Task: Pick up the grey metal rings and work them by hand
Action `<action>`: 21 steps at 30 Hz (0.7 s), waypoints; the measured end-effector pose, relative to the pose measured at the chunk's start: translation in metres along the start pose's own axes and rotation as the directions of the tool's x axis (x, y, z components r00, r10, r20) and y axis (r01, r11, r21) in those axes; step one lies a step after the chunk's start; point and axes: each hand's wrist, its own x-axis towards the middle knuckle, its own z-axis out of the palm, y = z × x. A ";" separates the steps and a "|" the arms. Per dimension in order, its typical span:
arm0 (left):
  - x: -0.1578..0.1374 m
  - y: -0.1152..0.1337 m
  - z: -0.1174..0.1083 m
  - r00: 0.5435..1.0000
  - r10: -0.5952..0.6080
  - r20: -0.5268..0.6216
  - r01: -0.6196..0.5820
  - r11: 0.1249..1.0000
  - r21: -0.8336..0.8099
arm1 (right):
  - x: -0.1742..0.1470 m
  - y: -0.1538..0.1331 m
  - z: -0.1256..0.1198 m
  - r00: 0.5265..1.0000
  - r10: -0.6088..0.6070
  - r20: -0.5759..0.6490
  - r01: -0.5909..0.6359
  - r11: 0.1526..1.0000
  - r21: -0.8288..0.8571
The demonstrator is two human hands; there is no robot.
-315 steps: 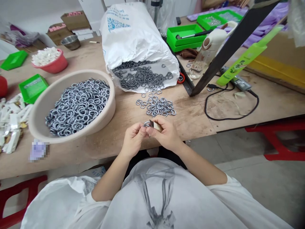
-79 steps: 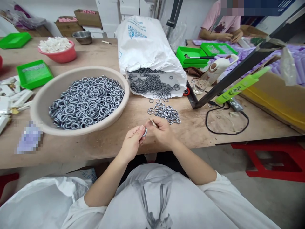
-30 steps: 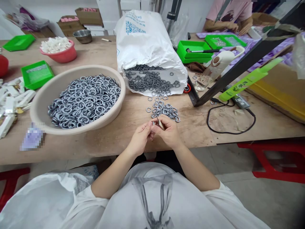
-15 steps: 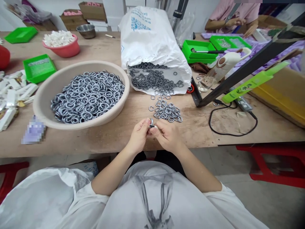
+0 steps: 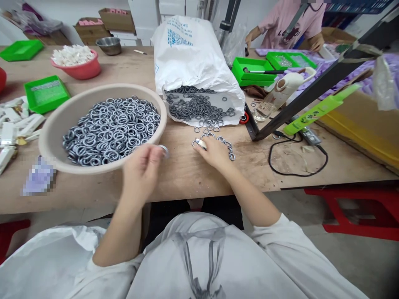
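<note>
My left hand (image 5: 141, 172) is at the front right rim of the wide beige basin (image 5: 46, 143), pinching a single grey ring (image 5: 164, 152) between thumb and fingertips. The basin holds a heap of similar grey rings (image 5: 115, 128). My right hand (image 5: 215, 153) lies over the small pile of loose rings (image 5: 229, 147) on the table, fingers curled and covering part of it. Something small and pale (image 5: 201, 143) shows at its thumb; whether it is a wrap or a small tool I cannot tell. Behind the pile, a white sack (image 5: 193, 54) lies with its mouth towards me, spilling darker rings (image 5: 199, 107).
Left of the basin are white parts (image 5: 9, 124) and a green tray (image 5: 46, 93). A black metal bar (image 5: 299, 95) slants up at right, beside a bottle (image 5: 280, 93) and a cable (image 5: 271, 164). Across the table a person in pink (image 5: 289, 27) stands.
My hands, together before, have parted. The left moved left to the basin's rim with a ring; the right moved slightly up onto the loose pile. The view has shifted a little.
</note>
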 end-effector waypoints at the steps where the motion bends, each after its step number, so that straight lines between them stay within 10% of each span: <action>1: 0.012 -0.004 -0.013 0.993 0.059 -0.104 -0.031 0.968 0.249 | 0.008 -0.006 0.003 0.999 -0.007 0.038 0.009 0.997 -0.077; 6: 0.049 -0.026 -0.046 0.998 0.024 -0.061 0.035 0.592 0.805 | 0.027 -0.023 0.005 0.992 -0.009 0.123 0.032 0.981 -0.189; 10: 0.048 -0.034 -0.048 0.996 0.045 -0.072 0.032 0.591 0.806 | 0.009 -0.013 -0.006 0.994 -0.089 0.064 0.073 0.973 0.219; 14: 0.041 -0.029 -0.037 0.991 0.079 -0.108 0.034 0.631 0.775 | -0.029 -0.004 -0.015 0.992 -0.130 -0.008 0.099 0.709 0.698; 18: 0.014 -0.012 0.011 0.981 0.171 0.091 -0.193 0.905 0.378 | -0.056 -0.006 -0.028 0.964 -0.227 -0.138 0.253 0.634 0.730; 21: -0.012 -0.002 0.054 0.828 -0.035 0.560 0.189 0.957 -0.219 | -0.064 -0.004 -0.038 0.903 -0.369 -0.221 0.421 0.652 0.630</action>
